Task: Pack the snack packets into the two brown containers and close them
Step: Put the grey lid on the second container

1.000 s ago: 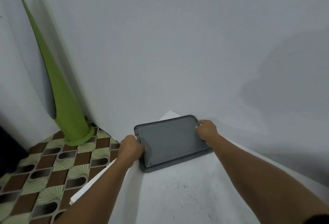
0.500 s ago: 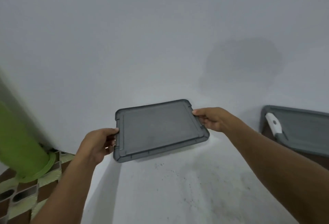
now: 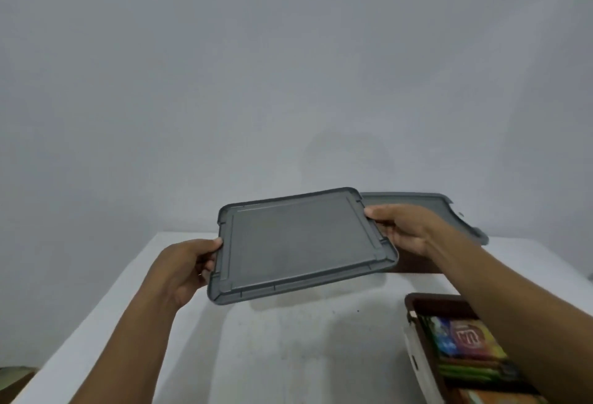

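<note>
Grey lid [image 3: 301, 243] hangs above the white desk [image 3: 288, 358], left grip [image 3: 186, 270] and right grip [image 3: 401, 230] each clamped on a short edge; snack packets [image 3: 468, 339] lie in the open brown container [image 3: 430, 298].

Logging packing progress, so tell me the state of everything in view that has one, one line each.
Held lid: off, up in the air.
Left hand: grips the held lid's left edge.
Right hand: grips its right edge.
Near container: open, packets inside.
Far container: covered; latching unclear.
</note>
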Demonstrator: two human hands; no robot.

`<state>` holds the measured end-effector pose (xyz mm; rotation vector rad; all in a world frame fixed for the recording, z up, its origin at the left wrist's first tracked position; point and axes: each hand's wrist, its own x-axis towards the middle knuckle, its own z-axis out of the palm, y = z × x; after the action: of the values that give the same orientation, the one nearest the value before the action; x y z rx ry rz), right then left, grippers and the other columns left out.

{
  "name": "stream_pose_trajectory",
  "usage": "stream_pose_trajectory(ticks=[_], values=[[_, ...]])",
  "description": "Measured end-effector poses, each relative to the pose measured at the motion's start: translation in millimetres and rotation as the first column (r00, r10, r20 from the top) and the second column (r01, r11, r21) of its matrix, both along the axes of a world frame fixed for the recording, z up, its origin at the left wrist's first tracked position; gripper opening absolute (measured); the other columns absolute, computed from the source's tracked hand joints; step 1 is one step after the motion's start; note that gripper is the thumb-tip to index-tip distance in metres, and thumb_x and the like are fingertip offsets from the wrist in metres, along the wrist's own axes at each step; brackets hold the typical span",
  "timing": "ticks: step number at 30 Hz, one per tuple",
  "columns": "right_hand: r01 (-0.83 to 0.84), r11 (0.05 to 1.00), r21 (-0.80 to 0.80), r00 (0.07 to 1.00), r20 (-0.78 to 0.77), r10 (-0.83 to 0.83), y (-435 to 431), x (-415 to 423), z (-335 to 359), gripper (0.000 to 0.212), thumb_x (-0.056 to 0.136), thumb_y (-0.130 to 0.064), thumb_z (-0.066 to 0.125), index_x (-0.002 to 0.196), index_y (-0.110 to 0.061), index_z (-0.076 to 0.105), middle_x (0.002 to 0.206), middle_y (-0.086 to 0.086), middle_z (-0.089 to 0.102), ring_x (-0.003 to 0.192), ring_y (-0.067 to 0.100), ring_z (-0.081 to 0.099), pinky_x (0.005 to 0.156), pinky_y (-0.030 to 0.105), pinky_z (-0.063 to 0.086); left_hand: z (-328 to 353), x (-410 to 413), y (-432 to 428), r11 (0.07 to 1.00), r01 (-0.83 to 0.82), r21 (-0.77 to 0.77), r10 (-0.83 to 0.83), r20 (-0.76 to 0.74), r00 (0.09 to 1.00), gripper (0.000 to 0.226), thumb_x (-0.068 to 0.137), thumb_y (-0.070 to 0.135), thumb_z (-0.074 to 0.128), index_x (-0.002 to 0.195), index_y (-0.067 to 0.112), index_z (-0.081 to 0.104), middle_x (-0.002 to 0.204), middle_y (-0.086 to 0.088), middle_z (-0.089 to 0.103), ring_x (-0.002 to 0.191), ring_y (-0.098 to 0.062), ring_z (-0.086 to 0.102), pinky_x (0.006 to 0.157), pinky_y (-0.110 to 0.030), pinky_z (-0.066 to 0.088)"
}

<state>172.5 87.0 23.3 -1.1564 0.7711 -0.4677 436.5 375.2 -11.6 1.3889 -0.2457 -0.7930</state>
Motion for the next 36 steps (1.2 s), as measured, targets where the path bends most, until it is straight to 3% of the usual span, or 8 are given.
stream_pose_trajectory(ticks=[4, 9, 14, 20, 24, 28, 31, 36], values=[[0.094, 0.995, -0.036, 0.996, 0.008, -0.094, -14.2, -81.0, 4.3, 0.028, 0.093, -0.001, 0.063, 0.12, 0.006, 0.065, 0.123, 0.021, 0.068, 0.113, 0.031, 0.065, 0.106, 0.044, 0.049, 9.9, -64.5, -30.7, 0.998, 0.055, -0.026, -0.054, 0.054, 0.997, 0.01, 0.09, 0.006, 0.067, 0.081, 0.004, 0.065, 0.058, -0.005, 0.05, 0.047, -0.014, 0.043, 0.044, -0.022, 0.034], [0.141, 0.988, -0.059, 0.989, 0.045, -0.139, -33.2, -188.6, 5.6, 0.032, 0.092, 0.005, 0.056, 0.122, 0.004, 0.065, 0.115, 0.018, 0.071, 0.086, 0.022, 0.071, 0.07, 0.029, 0.063, 12.7, -158.1, -63.3, 0.995, 0.067, -0.075, -0.056, 0.14, 0.989, 0.007, 0.092, 0.007, 0.066, 0.09, 0.001, 0.07, 0.073, -0.008, 0.06, 0.054, -0.014, 0.045, 0.052, -0.028, 0.035], [0.095, 0.982, -0.163, 0.992, 0.1, -0.08, -36.7, -282.7, 14.8, 0.031, 0.092, 0.008, 0.05, 0.117, 0.005, 0.068, 0.114, 0.016, 0.074, 0.1, 0.025, 0.073, 0.075, 0.03, 0.062, 15.5, -239.0, -86.7, 0.996, 0.075, -0.05, -0.059, 0.257, 0.965, 0.012, 0.093, 0.003, 0.067, 0.101, -0.001, 0.075, 0.082, -0.008, 0.068, 0.06, -0.015, 0.048, 0.058, -0.029, 0.04], [0.259, 0.893, -0.368, 0.966, 0.098, -0.24, -38.8, -344.8, 11.6, 0.023, 0.09, 0.002, 0.066, 0.106, -0.011, 0.075, 0.092, 0.005, 0.074, 0.076, 0.016, 0.06, 0.072, 0.028, 0.046, 25.3, -294.1, -89.9, 0.988, 0.083, -0.127, -0.032, 0.36, 0.933, 0.019, 0.092, -0.001, 0.068, 0.11, -0.002, 0.072, 0.087, -0.015, 0.069, 0.066, -0.019, 0.062, 0.06, -0.027, 0.054], [0.343, 0.886, -0.313, 0.934, 0.216, -0.286, -31.4, -362.9, 1.9, 0.018, 0.092, 0.003, 0.063, 0.105, -0.003, 0.073, 0.098, 0.011, 0.077, 0.088, 0.02, 0.074, 0.078, 0.027, 0.059, 32.0, -316.1, -84.7, 0.979, 0.113, -0.171, -0.056, 0.305, 0.951, 0.018, 0.094, -0.005, 0.059, 0.107, -0.005, 0.072, 0.096, -0.021, 0.076, 0.085, -0.033, 0.075, 0.079, -0.034, 0.063], [0.362, 0.921, -0.146, 0.901, 0.309, -0.305, -22.0, -375.4, -8.8, 0.011, 0.087, 0.003, 0.063, 0.092, 0.007, 0.072, 0.095, 0.019, 0.072, 0.09, 0.026, 0.071, 0.075, 0.027, 0.059, 27.5, -323.2, -81.7, 0.977, 0.08, -0.198, -0.027, 0.258, 0.966, 0.009, 0.089, 0.001, 0.067, 0.09, -0.006, 0.073, 0.085, -0.017, 0.073, 0.076, -0.029, 0.068, 0.073, -0.037, 0.058], [0.34, 0.925, -0.173, 0.931, 0.202, -0.304, -13.1, -386.9, -29.4, 0.018, 0.086, -0.008, 0.071, 0.099, 0.005, 0.071, 0.098, 0.019, 0.073, 0.085, 0.024, 0.07, 0.075, 0.034, 0.055, 12.7, -326.6, -82.1, 0.99, 0.11, -0.084, -0.077, 0.329, 0.941, 0.008, 0.081, -0.002, 0.078, 0.087, -0.001, 0.071, 0.079, -0.01, 0.071, 0.073, -0.022, 0.066, 0.064, -0.031, 0.054], [0.366, 0.914, -0.177, 0.93, 0.099, -0.353, -6.4, -393.3, -64.6, 0.024, 0.081, -0.003, 0.078, 0.103, 0.002, 0.071, 0.101, 0.018, 0.076, 0.087, 0.026, 0.074, 0.081, 0.035, 0.057, -14.3, -329.4, -86.8, 0.994, 0.096, 0.058, -0.11, 0.328, 0.938, 0.025, 0.075, -0.004, 0.083, 0.097, -0.001, 0.074, 0.093, -0.017, 0.075, 0.085, -0.03, 0.071, 0.077, -0.038, 0.058]])
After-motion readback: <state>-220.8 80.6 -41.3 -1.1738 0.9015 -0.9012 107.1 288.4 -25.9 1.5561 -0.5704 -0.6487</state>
